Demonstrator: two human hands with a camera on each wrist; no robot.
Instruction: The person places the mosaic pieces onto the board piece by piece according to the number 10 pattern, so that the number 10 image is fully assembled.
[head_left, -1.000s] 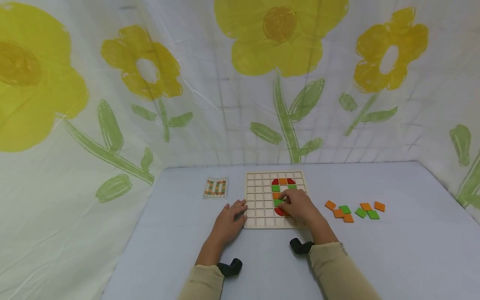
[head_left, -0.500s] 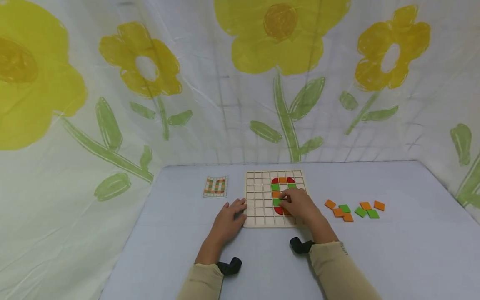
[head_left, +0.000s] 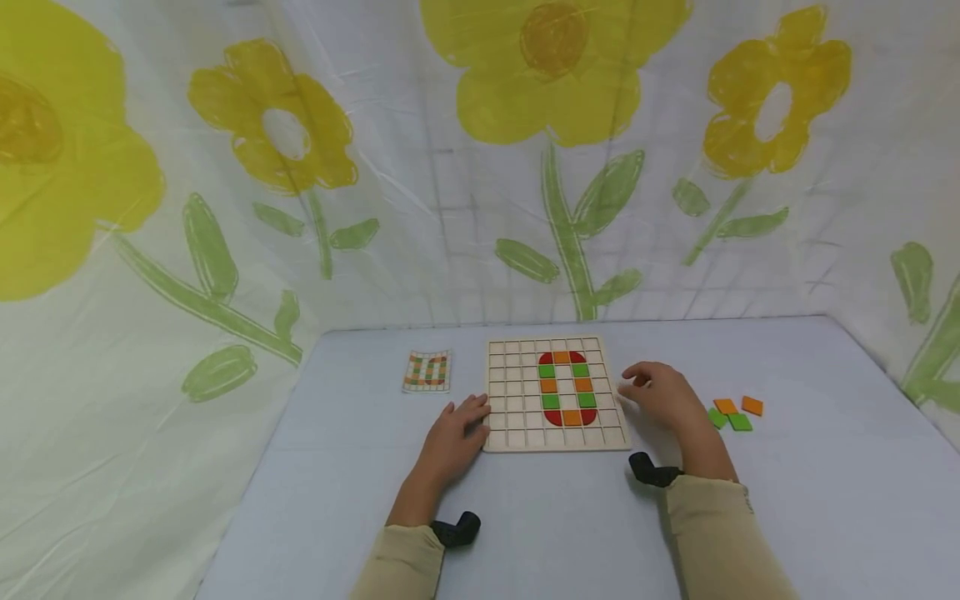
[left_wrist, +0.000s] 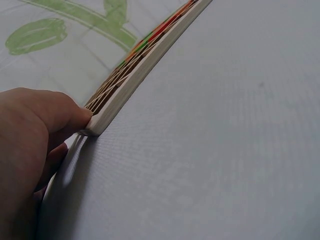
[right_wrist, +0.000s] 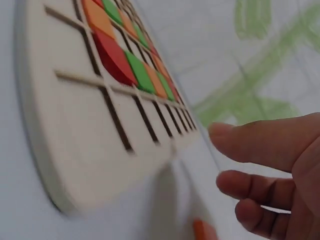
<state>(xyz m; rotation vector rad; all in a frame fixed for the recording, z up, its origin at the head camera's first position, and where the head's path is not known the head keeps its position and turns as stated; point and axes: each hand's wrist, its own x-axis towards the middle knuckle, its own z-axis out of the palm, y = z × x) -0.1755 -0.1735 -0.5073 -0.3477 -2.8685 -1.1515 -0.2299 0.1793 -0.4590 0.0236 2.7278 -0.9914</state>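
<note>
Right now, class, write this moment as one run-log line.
left hand: rests on grid board edge | right hand: open, beside board, holding nothing | tile ring: on board | loose tiles: right of the right hand

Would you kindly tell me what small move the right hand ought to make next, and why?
Probably reach right for a loose tile. The right hand hangs open and holds nothing beside the board, whose zero ring looks filled; the card shows more tiles left of it, and the left hand steadies the board's edge.
</note>
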